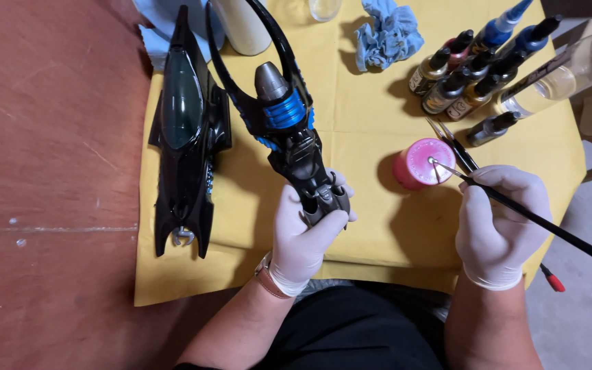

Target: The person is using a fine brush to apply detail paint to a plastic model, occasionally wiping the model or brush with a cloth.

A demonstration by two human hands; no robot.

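Note:
My left hand point(305, 236), in a white glove, grips the rear end of a black toy vehicle part point(289, 130) with a blue ribbed band, a grey cone and two long curved prongs pointing away from me. My right hand point(498, 223), also gloved, holds a thin black paintbrush point(536, 219). The brush tip rests on the top of a small pink pot point(421, 163). Both hands hover over a yellow cloth point(358, 89) that covers the table.
A black toy vehicle body point(186, 137) with a dark canopy lies at the left of the cloth. Several small paint bottles point(471, 72) stand at the back right, beside a clear bottle point(570, 72). A crumpled blue rag point(388, 34) and a white bottle point(242, 26) sit at the back. Tweezers point(455, 145) lie near the pot.

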